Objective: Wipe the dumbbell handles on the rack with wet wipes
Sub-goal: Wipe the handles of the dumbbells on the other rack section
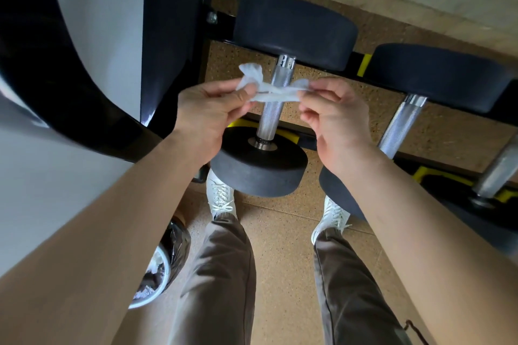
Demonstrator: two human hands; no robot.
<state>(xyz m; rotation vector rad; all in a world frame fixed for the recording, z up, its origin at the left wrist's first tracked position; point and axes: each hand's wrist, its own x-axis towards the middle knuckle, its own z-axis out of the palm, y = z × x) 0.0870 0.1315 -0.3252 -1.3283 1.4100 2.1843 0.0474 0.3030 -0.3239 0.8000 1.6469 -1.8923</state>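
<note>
Thin white wet wipe (276, 93) pulled taut between my hands, across the handle.
My left hand (207, 112) and right hand (333, 117), held apart, each pinch one end. The knurled chrome dumbbell handle (268, 120) lies between them on the black rack (221, 32) and runs straight away from me, equally near both hands. I see no readable writing.

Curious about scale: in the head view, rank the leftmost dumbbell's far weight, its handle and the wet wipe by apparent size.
1. far weight
2. handle and wet wipe: too alike to rank
</note>
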